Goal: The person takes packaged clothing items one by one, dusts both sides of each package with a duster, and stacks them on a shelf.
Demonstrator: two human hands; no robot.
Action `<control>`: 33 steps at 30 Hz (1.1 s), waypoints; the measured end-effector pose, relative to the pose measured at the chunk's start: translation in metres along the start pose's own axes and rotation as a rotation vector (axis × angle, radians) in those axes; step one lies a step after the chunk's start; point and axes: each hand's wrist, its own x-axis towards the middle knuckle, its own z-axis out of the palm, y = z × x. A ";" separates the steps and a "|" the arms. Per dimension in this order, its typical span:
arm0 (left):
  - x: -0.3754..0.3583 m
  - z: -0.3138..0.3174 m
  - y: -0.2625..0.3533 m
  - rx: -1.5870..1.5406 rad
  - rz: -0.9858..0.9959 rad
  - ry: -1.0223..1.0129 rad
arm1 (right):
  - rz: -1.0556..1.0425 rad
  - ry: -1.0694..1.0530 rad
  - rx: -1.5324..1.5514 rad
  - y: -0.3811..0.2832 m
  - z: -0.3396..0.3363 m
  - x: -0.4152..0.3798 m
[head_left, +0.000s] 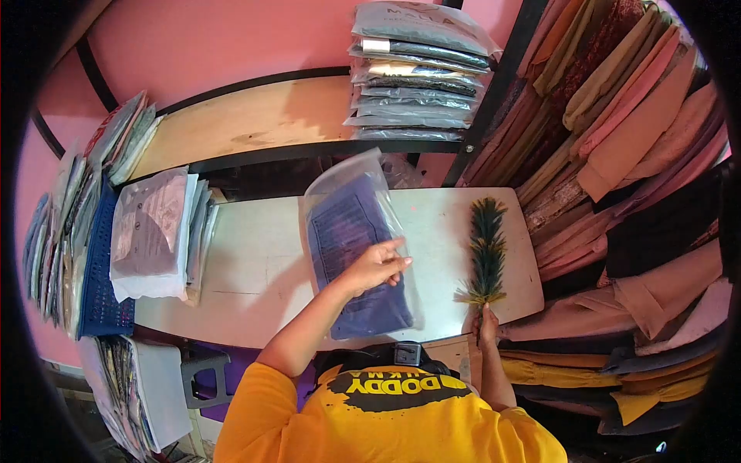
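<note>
A clear plastic packet holding folded purple cloth [356,255] lies on the white surface [255,262], slightly tilted, its top end toward the wall shelf and its lower end near the person's chest. The left hand [376,265] rests flat on the packet's right half, fingers [392,248] spread and pressed down on the plastic rather than curled around it, so that grip is open and only touching. To the right, lying lengthwise on the same surface and apart from the packet, is a green feather duster [488,247]; the right hand [487,327] is closed around its handle end at the near edge of the surface. On the left side of the surface sits a stack of bagged pale garments [150,231], beside a blue basket [100,270] filled with more upright packets. Above, a wooden shelf [255,119] carries a pile of dark bagged items [417,73]. At the right, a rack of folded cloths [633,154] in pinks, browns and yellows rises alongside the surface.
</note>
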 end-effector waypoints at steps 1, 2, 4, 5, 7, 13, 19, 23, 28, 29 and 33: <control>0.000 0.002 -0.003 0.019 -0.014 0.049 | 0.006 -0.012 0.007 0.005 -0.002 0.004; -0.001 0.005 -0.009 0.039 -0.027 0.097 | 0.010 -0.023 0.014 0.008 -0.005 0.007; 0.005 -0.014 -0.067 0.161 0.082 0.323 | -0.008 0.005 -0.016 0.006 -0.004 0.003; 0.006 -0.028 -0.104 0.285 0.190 0.551 | -0.069 -0.006 -0.077 0.007 -0.005 0.002; -0.014 -0.058 -0.176 0.870 0.288 1.046 | -0.125 -0.017 -0.138 0.007 -0.004 -0.002; -0.079 -0.050 -0.237 0.203 -0.107 1.047 | -0.672 -0.255 -1.043 -0.049 0.062 -0.037; -0.075 -0.061 -0.262 -0.027 0.098 0.835 | -0.787 -0.422 -1.277 -0.072 0.170 -0.021; -0.080 -0.056 -0.251 0.063 0.062 0.906 | -0.644 -0.225 -1.330 -0.056 0.172 0.006; -0.098 -0.057 -0.241 -0.291 -0.037 0.781 | -0.525 -0.085 -0.972 -0.029 0.120 0.014; -0.104 -0.055 -0.239 -0.231 -0.103 0.779 | -0.521 -0.153 -0.904 -0.031 0.108 -0.001; -0.114 -0.045 -0.252 -0.015 -0.005 0.732 | -0.606 -0.564 -1.195 -0.022 0.065 -0.057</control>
